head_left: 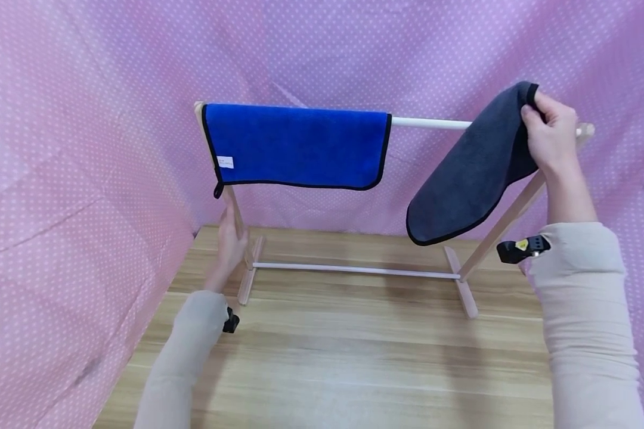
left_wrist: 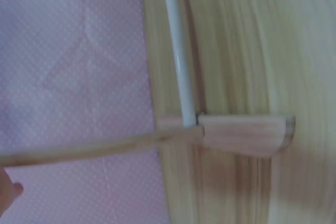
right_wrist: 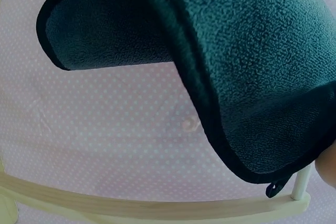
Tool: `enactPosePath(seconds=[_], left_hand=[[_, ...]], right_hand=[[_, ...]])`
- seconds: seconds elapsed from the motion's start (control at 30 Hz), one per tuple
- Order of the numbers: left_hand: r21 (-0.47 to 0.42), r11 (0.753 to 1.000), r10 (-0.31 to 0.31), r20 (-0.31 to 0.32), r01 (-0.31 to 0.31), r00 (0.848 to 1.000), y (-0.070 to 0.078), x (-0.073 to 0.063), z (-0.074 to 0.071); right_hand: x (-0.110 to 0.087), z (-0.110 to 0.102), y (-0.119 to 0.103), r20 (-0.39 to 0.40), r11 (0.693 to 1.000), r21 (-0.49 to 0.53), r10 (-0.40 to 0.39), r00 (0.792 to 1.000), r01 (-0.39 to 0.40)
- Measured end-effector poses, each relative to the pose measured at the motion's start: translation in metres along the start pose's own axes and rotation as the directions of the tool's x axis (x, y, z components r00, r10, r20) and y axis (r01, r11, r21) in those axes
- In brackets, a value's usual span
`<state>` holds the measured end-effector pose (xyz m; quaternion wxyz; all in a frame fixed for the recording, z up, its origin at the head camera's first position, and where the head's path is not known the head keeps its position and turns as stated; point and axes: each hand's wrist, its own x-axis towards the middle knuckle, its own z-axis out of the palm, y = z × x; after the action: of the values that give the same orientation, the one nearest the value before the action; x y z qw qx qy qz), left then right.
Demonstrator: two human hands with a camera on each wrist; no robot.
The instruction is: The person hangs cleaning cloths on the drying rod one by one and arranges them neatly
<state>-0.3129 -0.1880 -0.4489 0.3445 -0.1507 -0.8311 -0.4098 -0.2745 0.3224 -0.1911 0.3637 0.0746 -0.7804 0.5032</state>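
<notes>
A wooden rack with a white top bar (head_left: 432, 123) stands upright on the table. A dark grey towel (head_left: 461, 173) with black edging slants across the right part of that bar and hides some of it. My right hand (head_left: 554, 134) pinches its upper corner close to the bar's right end. In the right wrist view the towel (right_wrist: 257, 40) bends over, a small black loop (right_wrist: 277, 188) at its edge. My left hand (head_left: 231, 241) holds the left post (head_left: 235, 208) low down, its fingers partly behind the wood. A fingertip (left_wrist: 8, 190) shows beside the post in the left wrist view.
A blue towel (head_left: 297, 146) with black edging and a white label hangs over the bar's left half. A white lower rod (head_left: 354, 270) joins the two feet on the wood-grain table (head_left: 322, 357). Pink dotted cloth (head_left: 86, 149) surrounds the back and sides.
</notes>
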Motion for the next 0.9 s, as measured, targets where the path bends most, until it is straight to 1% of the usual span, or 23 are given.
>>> enactPosePath(seconds=[0.03,0.1,0.13,0.2,0.3,0.33,0.37,0.43,0.5,0.53,0.6,0.63,0.7,0.77,0.83,0.9], left_hand=[[0.004,1.0,-0.009,-0.012,0.009,1.0,0.002,-0.002,0.003],[0.009,0.999,-0.049,-0.019,0.049,0.999,0.007,-0.009,0.008],[0.009,0.996,-0.084,-0.014,0.084,0.996,0.01,-0.012,0.011],[0.0,0.988,-0.153,-0.011,0.153,0.988,0.017,-0.02,0.016],[-0.05,0.974,-0.222,-0.026,0.22,0.975,0.025,-0.028,0.025],[-0.056,0.97,-0.237,-0.027,0.235,0.971,0.028,-0.03,0.028],[-0.054,0.97,-0.238,-0.022,0.236,0.971,0.031,-0.033,0.031],[-0.046,0.971,-0.233,0.029,0.234,0.972,0.038,-0.038,0.037],[-0.027,0.98,-0.195,0.113,0.199,0.974,0.045,-0.043,0.044],[-0.024,0.985,-0.162,0.161,0.168,0.974,0.049,-0.045,0.047],[-0.054,0.992,-0.095,0.253,0.112,0.963,0.057,-0.047,0.056],[-0.08,0.994,-0.052,0.285,0.078,0.957,0.061,-0.046,0.06],[-0.149,0.989,0.036,0.331,0.015,0.943,0.068,-0.046,0.07],[-0.212,0.976,0.121,0.349,-0.048,0.929,0.076,-0.046,0.08],[-0.275,0.958,0.184,0.36,-0.084,0.915,0.084,-0.046,0.089],[-0.32,0.943,0.22,0.374,-0.098,0.901,0.092,-0.046,0.096]], right_hand=[[-0.001,0.0,-0.002,0.003,1.0,0.007,0.0,1.0,0.0],[-0.003,0.001,-0.007,0.006,1.0,0.017,0.0,1.0,0.0],[-0.004,0.001,-0.007,0.007,1.0,0.023,0.003,1.0,-0.003],[-0.005,0.001,-0.009,0.005,1.0,0.021,0.003,1.0,-0.003],[-0.006,0.003,-0.009,-0.001,1.0,0.018,0.001,1.0,-0.001],[-0.006,0.003,-0.009,-0.002,1.0,0.02,0.002,1.0,-0.002],[-0.007,0.003,-0.009,-0.004,1.0,0.017,0.001,1.0,-0.001],[-0.007,0.003,-0.009,-0.003,1.0,0.019,0.005,1.0,-0.005],[-0.007,0.003,-0.008,0.001,1.0,0.027,0.013,1.0,-0.013],[-0.007,0.002,-0.007,0.001,0.999,0.029,0.016,1.0,-0.016],[-0.005,0.001,-0.004,0.002,0.999,0.034,0.022,1.0,-0.022],[-0.004,0.001,-0.002,0.001,0.999,0.035,0.023,1.0,-0.023],[-0.002,0.0,0.002,-0.004,0.999,0.032,0.022,1.0,-0.022],[-0.001,0.0,0.004,-0.009,0.999,0.031,0.023,1.0,-0.023],[0.0,0.0,0.006,-0.012,0.999,0.03,0.023,1.0,-0.023],[0.0,0.001,0.006,-0.013,0.999,0.026,0.023,1.0,-0.023]])
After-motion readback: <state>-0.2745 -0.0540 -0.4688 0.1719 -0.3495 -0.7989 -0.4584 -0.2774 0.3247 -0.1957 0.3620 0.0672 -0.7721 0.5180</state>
